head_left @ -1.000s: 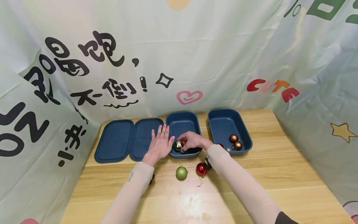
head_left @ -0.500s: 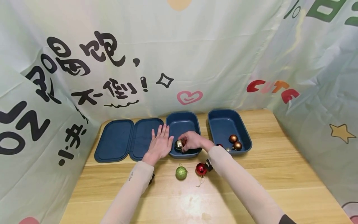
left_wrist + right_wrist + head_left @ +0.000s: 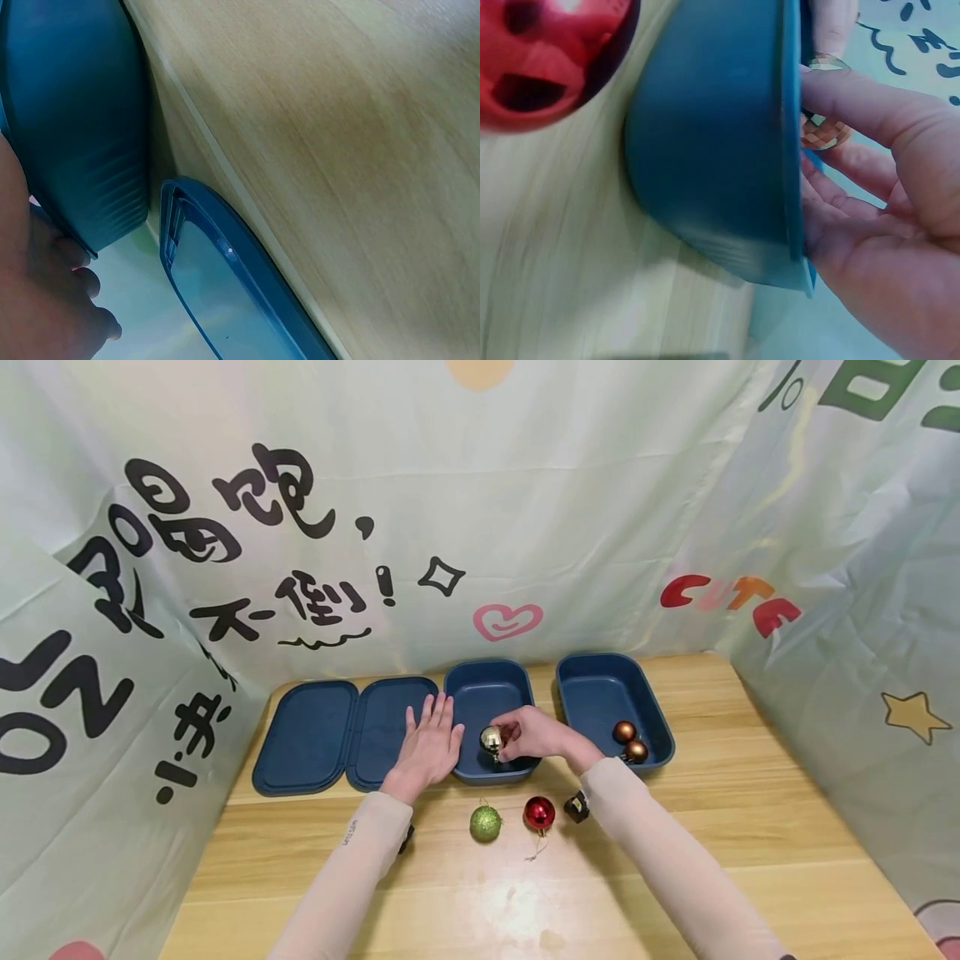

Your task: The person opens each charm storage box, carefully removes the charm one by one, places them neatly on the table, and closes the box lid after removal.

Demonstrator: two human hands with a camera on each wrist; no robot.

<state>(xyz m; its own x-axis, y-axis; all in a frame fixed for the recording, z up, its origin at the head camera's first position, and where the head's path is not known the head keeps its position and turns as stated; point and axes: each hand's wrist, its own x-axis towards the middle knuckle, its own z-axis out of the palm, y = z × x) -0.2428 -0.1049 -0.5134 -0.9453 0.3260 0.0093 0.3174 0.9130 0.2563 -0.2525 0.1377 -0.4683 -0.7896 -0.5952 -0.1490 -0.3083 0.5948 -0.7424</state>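
My right hand (image 3: pixel 534 732) pinches a shiny gold bauble (image 3: pixel 491 739) between thumb and fingers, over the near part of the left blue box (image 3: pixel 491 672). In the right wrist view the faceted bauble (image 3: pixel 827 135) shows between the fingers, just past the box rim (image 3: pixel 791 150). With fingers straight and spread, my left hand (image 3: pixel 429 747) lies at that box's left rim, overlapping a blue lid (image 3: pixel 382 718); it holds nothing. A glittery green bauble (image 3: pixel 485 823) and a shiny red bauble (image 3: pixel 539 813) lie on the table in front of the box.
To the right stands a second blue box (image 3: pixel 600 681) with two copper baubles (image 3: pixel 636 751) visible near its front; my right forearm covers its near corner. Another flat blue lid (image 3: pixel 306 739) lies at the far left. A printed cloth (image 3: pixel 585 527) hangs behind the wooden table (image 3: pixel 720 793).
My right hand has lifted slightly and shifted right with the gold bauble. The right sleeve now hides small red and gold baubles in the second box. My left hand stays put.
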